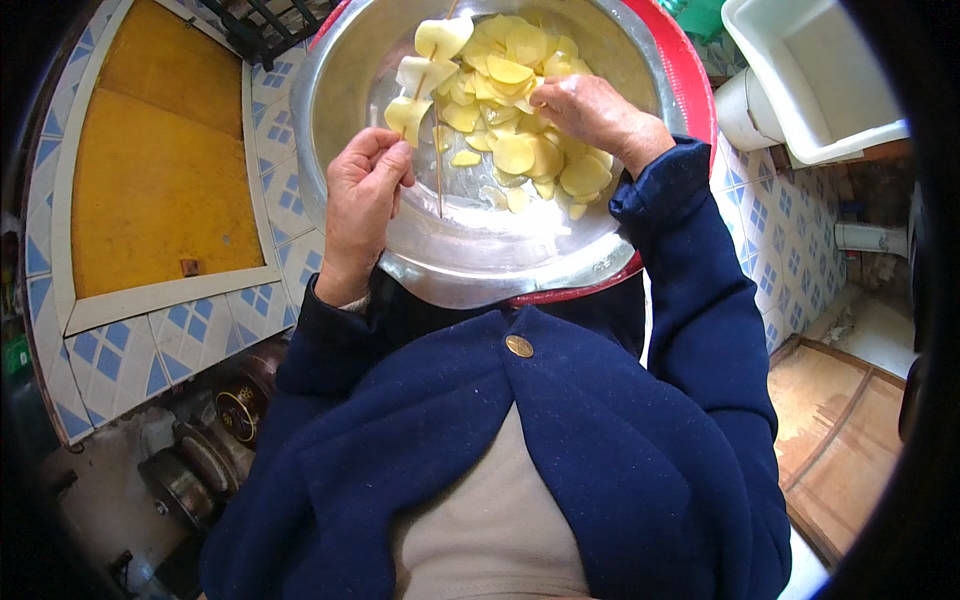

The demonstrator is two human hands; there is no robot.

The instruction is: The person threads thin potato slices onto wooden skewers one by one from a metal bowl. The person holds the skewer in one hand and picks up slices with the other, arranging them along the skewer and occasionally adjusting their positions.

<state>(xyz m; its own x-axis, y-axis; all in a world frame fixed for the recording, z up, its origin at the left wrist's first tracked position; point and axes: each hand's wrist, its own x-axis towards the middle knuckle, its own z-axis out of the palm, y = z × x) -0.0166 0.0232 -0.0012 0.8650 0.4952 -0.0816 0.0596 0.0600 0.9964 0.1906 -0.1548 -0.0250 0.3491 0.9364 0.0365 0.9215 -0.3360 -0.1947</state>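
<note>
My left hand (369, 196) pinches the lower end of a thin wooden skewer (421, 81) over the left side of a wide metal basin (465, 259). Several pale slices (444, 37), probably potato, are threaded on the skewer, apart from one another. My right hand (592, 112) is at the pile of thin yellow slices (514, 154) in the basin, its thumb and fingertips closed on a slice, partly hidden. Another bare thin stick (439, 161) leans in the basin between my left hand and the pile. The slices and the basin floor look wet.
A red basin (686, 56) shows beneath the metal one. To the left is a tiled surface with a yellow panel (169, 165), with dark lidded pots (191, 472) below it. A white plastic tub (832, 82) stands at the upper right, above a white bucket (750, 112). A wooden board (836, 427) lies lower right.
</note>
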